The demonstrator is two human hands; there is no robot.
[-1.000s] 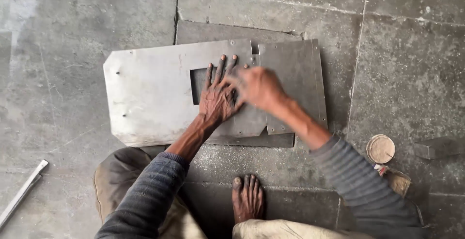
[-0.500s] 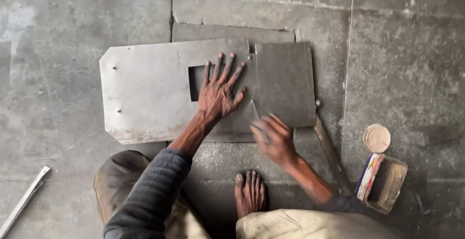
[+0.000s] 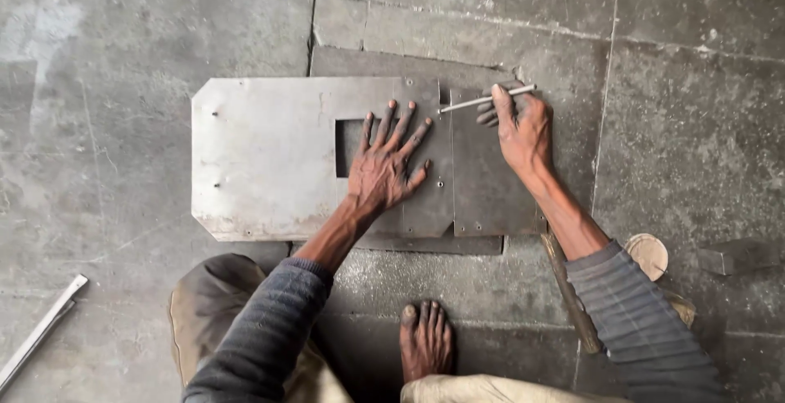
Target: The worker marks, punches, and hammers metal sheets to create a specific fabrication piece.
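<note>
left hand (image 3: 384, 170): spread flat, fingers splayed and open, palm pressing on the large pale grey sheet-metal plate with clipped corners (image 3: 262, 158); fingertips lie at the edge of the plate's rectangular cut-out (image 3: 350, 145).
right hand (image 3: 522, 129): grip closed around a thin silver metal rod (image 3: 486, 99), held near its right end, the free tip pointing left toward the seam between the two plates.
large plate: lies flat on the grey stone floor (image 3: 123, 35), small holes along its left and lower edges.
second plate: a smaller, darker grey steel plate (image 3: 491, 190) sits just beside the large one on its right, edges touching or overlapping; which lies on top cannot be told.
step in hand: judged as holding the sheet steady while the rod is brought to the surface, as if for marking or scribing a line.
next move calls for: firm downward pressure from the flat hand and a steady, controlled rod tip against the metal.
nearby: a bare foot (image 3: 425, 342) below the plates; a round tan lid (image 3: 648, 254) at right; a long pale metal bar (image 3: 41, 329) lower left; a wooden handle (image 3: 568, 288) partly under the right sleeve.
</note>
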